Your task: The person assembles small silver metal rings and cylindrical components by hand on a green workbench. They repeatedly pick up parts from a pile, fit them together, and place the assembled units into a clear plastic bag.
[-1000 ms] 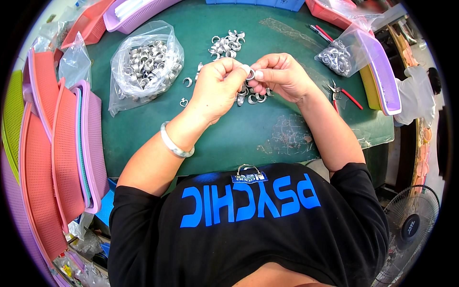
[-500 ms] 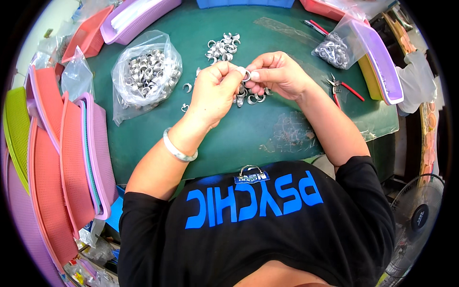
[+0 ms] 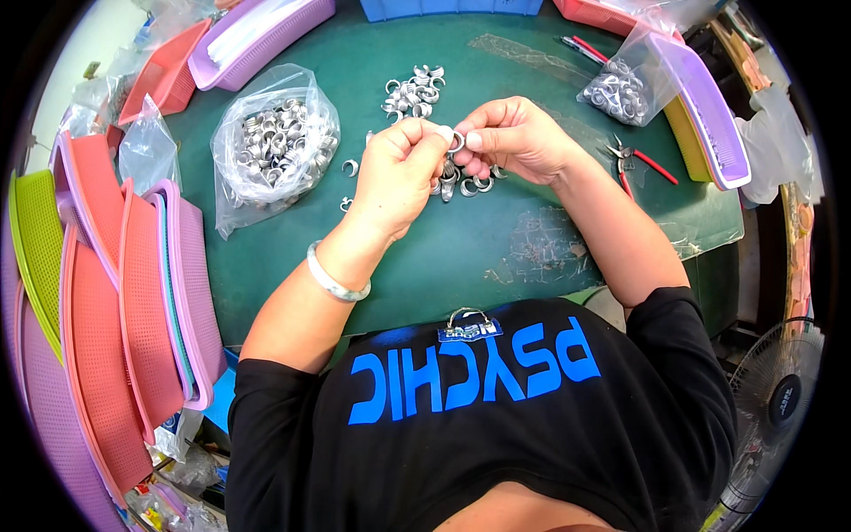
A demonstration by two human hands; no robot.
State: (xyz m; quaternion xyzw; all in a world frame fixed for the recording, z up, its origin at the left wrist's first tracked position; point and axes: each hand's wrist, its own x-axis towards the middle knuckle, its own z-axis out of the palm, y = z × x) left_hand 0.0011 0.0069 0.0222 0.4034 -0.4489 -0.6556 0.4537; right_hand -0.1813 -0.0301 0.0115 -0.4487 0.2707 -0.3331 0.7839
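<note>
Between my two hands, above the green tabletop [image 3: 425, 266], is a small silver-coloured metal ring [image 3: 457, 142]. My left hand [image 3: 403, 168], closed, pinches its left side between thumb and finger. From the other side the thumb and fingers of my right hand [image 3: 514, 140] close on the same ring. Just below the hands lies a heap of similar rings [image 3: 470, 185], partly hidden by my fingers. Farther off is another ring pile [image 3: 414, 92]. A single ring [image 3: 351, 167] and a heart-shaped piece [image 3: 346, 204] lie left of my left hand.
An open clear bag of rings [image 3: 279, 146] stands at left, and a second bag of rings [image 3: 616, 96] at far right. Red-handled pliers [image 3: 634, 162] lie right of my hands. Stacked plastic baskets [image 3: 146, 301] line the left edge; a purple basket [image 3: 709, 115] is at right.
The whole view has shifted slightly. My hands keep nearly the same pose, both still holding the ring.
</note>
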